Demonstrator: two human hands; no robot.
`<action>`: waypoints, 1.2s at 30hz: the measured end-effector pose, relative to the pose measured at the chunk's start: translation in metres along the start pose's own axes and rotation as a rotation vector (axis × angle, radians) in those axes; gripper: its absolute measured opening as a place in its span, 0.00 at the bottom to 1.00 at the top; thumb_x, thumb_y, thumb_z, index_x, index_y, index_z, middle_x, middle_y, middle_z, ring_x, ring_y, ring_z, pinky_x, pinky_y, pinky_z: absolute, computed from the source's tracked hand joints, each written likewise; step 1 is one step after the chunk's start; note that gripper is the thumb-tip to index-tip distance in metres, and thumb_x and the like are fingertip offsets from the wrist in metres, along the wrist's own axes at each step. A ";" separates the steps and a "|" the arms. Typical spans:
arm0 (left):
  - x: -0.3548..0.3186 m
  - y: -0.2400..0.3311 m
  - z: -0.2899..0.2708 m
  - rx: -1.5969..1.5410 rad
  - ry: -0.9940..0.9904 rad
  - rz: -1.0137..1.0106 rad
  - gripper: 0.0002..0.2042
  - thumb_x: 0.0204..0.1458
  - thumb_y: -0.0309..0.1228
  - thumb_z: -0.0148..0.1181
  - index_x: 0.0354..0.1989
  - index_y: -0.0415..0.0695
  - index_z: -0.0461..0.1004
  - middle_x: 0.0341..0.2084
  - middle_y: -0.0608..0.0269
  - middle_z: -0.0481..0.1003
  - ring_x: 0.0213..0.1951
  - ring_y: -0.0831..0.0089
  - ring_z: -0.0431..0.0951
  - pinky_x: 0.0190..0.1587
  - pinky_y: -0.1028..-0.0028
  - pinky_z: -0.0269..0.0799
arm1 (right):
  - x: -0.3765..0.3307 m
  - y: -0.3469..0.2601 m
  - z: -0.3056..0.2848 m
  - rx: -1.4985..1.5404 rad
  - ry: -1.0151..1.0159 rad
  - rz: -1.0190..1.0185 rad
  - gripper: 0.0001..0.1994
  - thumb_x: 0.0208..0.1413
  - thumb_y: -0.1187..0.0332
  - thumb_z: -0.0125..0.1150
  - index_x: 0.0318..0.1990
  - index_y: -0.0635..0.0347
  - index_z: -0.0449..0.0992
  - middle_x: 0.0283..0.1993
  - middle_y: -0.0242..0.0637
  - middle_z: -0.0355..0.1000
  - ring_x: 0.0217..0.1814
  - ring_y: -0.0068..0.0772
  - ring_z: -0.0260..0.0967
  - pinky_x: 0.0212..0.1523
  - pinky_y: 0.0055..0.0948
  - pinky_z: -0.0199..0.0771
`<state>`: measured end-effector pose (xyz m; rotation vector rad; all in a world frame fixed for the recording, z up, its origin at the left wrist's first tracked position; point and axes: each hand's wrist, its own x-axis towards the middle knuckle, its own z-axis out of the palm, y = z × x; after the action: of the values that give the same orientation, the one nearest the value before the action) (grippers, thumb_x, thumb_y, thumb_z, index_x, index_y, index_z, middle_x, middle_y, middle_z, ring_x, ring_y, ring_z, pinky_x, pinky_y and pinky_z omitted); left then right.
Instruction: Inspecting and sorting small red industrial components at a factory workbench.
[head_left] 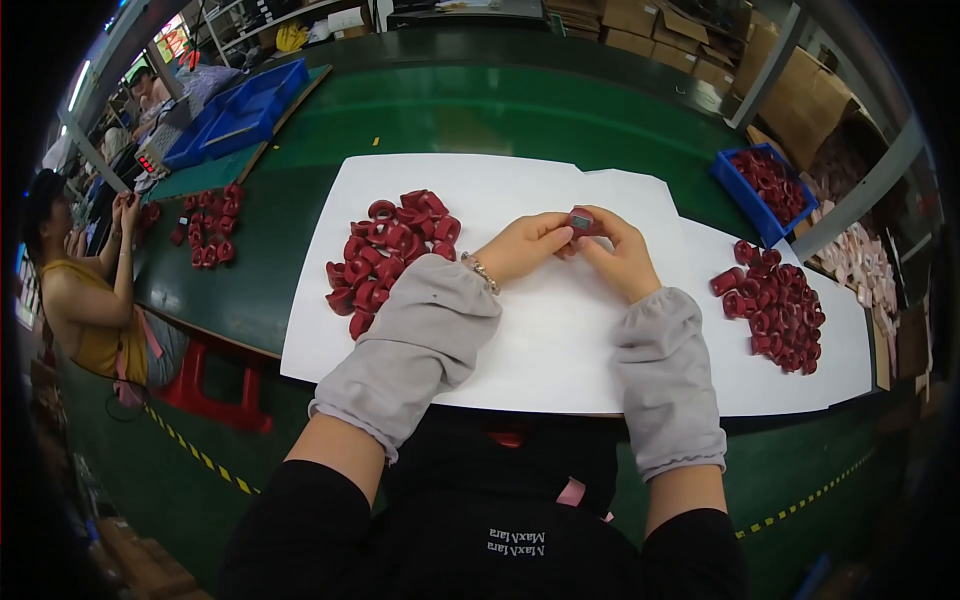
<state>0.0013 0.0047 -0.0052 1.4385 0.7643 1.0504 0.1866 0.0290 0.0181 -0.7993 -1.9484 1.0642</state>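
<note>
Over the white sheet (560,340), both my hands meet around one small dark red ring-shaped part (580,222) with a grey rectangular face turned upward. My left hand (527,246) pinches it from the left, thumb against forefinger. From the right, my right hand (622,256) closes its fingers on the same part. The fingers partly hide it. Left of my hands lies a loose pile of dark red ring-shaped parts (385,250), some of it behind my grey left sleeve cover. A second pile of such parts (775,310) lies to the right.
A blue bin (765,190) of red parts stands at the far right. Beyond the sheet runs the green table (480,110). At left, a co-worker (90,290) sits by another red pile (212,228), near blue trays (235,115). Metal posts rise at the right.
</note>
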 end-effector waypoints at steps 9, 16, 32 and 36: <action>0.000 -0.002 -0.001 0.037 0.011 0.007 0.17 0.60 0.31 0.45 0.54 0.36 0.65 0.39 0.63 0.72 0.39 0.77 0.72 0.46 0.76 0.69 | 0.000 -0.002 0.000 -0.021 0.000 -0.022 0.18 0.47 0.76 0.54 0.49 0.65 0.69 0.44 0.38 0.71 0.47 0.30 0.68 0.51 0.28 0.66; 0.000 -0.001 -0.001 -0.126 -0.001 -0.045 0.17 0.61 0.33 0.44 0.55 0.37 0.64 0.42 0.62 0.72 0.41 0.76 0.73 0.47 0.75 0.69 | 0.000 -0.004 0.008 -0.090 0.052 -0.039 0.18 0.47 0.72 0.58 0.48 0.64 0.70 0.42 0.38 0.72 0.42 0.28 0.69 0.45 0.26 0.69; -0.001 0.001 -0.001 -0.120 -0.024 -0.031 0.17 0.60 0.33 0.45 0.55 0.37 0.64 0.43 0.62 0.72 0.41 0.76 0.73 0.47 0.75 0.69 | 0.001 -0.001 0.005 -0.140 0.027 -0.026 0.19 0.46 0.72 0.60 0.48 0.65 0.70 0.41 0.38 0.73 0.42 0.28 0.70 0.46 0.25 0.69; 0.000 -0.001 0.000 -0.080 -0.023 -0.018 0.17 0.59 0.29 0.47 0.54 0.36 0.64 0.43 0.61 0.72 0.41 0.76 0.73 0.47 0.76 0.70 | 0.001 0.002 0.006 -0.119 0.048 -0.068 0.20 0.46 0.72 0.61 0.49 0.64 0.69 0.41 0.38 0.73 0.40 0.29 0.70 0.44 0.25 0.70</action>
<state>0.0012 0.0049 -0.0064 1.3707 0.7098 1.0376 0.1817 0.0284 0.0145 -0.8089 -1.9985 0.8885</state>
